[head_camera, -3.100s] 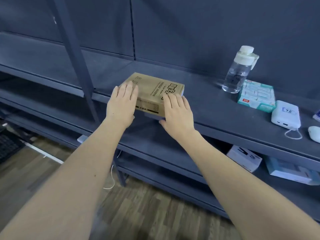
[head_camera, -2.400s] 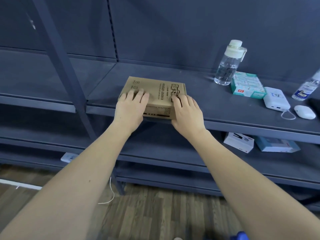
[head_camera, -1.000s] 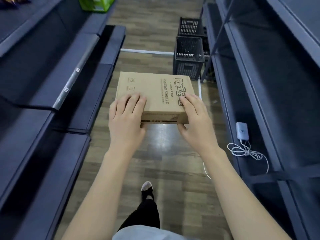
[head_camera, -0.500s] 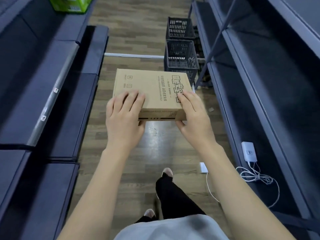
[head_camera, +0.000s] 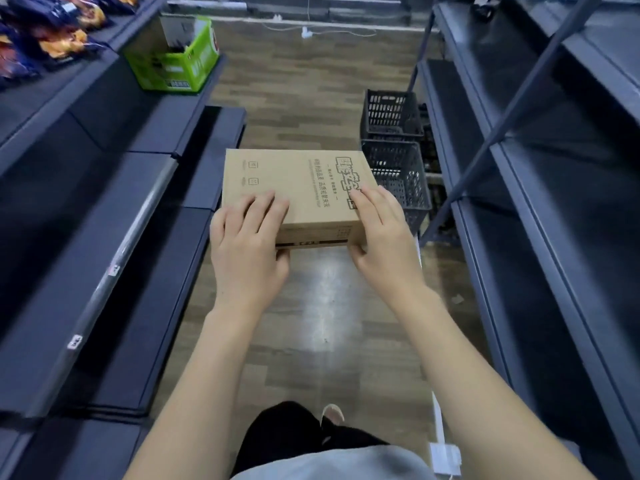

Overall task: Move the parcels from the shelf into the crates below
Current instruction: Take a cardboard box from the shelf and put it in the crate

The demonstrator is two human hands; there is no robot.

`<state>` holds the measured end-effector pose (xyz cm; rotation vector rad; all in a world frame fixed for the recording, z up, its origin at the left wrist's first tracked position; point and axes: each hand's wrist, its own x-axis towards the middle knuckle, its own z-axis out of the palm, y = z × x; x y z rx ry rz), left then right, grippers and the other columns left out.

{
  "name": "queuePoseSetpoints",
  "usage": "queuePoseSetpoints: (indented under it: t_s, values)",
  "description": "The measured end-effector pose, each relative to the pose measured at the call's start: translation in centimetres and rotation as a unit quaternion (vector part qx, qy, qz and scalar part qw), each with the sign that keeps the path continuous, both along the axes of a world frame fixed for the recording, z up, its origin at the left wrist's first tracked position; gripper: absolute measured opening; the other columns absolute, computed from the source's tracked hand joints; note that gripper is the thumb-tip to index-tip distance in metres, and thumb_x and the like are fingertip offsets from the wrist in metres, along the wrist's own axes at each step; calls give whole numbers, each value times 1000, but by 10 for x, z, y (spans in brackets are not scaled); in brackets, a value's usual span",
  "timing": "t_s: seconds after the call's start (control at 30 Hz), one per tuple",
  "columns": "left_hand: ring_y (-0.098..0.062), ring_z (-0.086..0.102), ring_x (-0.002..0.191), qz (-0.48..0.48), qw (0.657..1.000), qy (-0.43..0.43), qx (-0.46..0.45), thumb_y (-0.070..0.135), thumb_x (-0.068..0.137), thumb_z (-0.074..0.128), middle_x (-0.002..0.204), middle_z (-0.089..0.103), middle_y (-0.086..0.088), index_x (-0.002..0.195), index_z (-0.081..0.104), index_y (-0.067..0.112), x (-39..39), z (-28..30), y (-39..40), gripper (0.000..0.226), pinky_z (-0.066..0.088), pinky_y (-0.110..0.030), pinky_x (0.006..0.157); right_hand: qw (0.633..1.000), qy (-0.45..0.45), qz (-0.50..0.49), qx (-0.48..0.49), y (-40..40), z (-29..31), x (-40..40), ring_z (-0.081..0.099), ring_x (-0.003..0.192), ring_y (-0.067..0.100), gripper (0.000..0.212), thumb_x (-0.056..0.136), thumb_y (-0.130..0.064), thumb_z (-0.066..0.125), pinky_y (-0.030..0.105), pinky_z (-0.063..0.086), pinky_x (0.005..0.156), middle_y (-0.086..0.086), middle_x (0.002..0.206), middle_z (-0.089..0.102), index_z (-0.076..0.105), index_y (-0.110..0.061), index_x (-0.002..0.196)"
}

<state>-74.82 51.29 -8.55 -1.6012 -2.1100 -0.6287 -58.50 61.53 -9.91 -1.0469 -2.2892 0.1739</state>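
Observation:
A flat brown cardboard parcel [head_camera: 304, 188] with black print is held level in the air over the aisle floor. My left hand [head_camera: 247, 247] grips its near left corner, fingers on top and thumb under. My right hand [head_camera: 382, 237] grips the near right corner the same way. Two black slatted plastic crates stand on the floor ahead to the right, a near crate [head_camera: 403, 178] just beyond the parcel and a far crate [head_camera: 391, 114] behind it.
Dark grey shelving lines both sides of the aisle: left shelves [head_camera: 86, 237] and right shelves [head_camera: 554, 202]. A green box [head_camera: 173, 60] and snack bags [head_camera: 45, 32] sit on the upper left. A white charger [head_camera: 445, 457] lies by my feet on the wood floor.
I lifted the parcel off the shelf, turned down the aisle and walked forward. The crates are closer now and the green box has come into fuller view.

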Motion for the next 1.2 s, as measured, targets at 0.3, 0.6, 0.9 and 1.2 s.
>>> queuePoseSetpoints:
  t_s: [0.3, 0.6, 0.9, 1.2]
  values:
    - [-25, 45, 123, 30, 998, -32, -34, 11, 59, 80, 131, 57, -6, 125, 58, 9, -95, -21, 120, 69, 22, -38, 103, 999, 11, 23, -23, 121, -22, -98, 28, 134, 24, 70, 69, 8, 71, 32, 23, 112, 14, 140, 47, 49, -1, 134]
    - [-27, 46, 123, -17, 1000, -19, -19, 13, 55, 84, 132, 56, -9, 128, 55, 6, -216, -7, 282, 79, 24, -38, 101, 999, 15, -29, 2, 262, -7, -208, 26, 135, 25, 81, 62, 16, 71, 32, 22, 113, 15, 142, 45, 46, -2, 136]
    - [-22, 41, 120, -70, 995, -31, -68, 12, 52, 85, 129, 59, -8, 125, 58, 7, -269, -44, 397, 78, 23, -35, 102, 997, -33, -50, -57, 366, -43, -247, 27, 135, 27, 75, 66, 6, 73, 28, 16, 114, 18, 142, 45, 46, 1, 136]
    - [-22, 40, 118, -96, 993, -14, -68, 11, 53, 83, 125, 60, -6, 123, 59, 7, -300, -41, 580, 74, 23, -34, 100, 993, -31, -66, -94, 544, -47, -274, 25, 140, 25, 73, 75, 0, 70, 27, 14, 115, 12, 147, 39, 40, -4, 141]
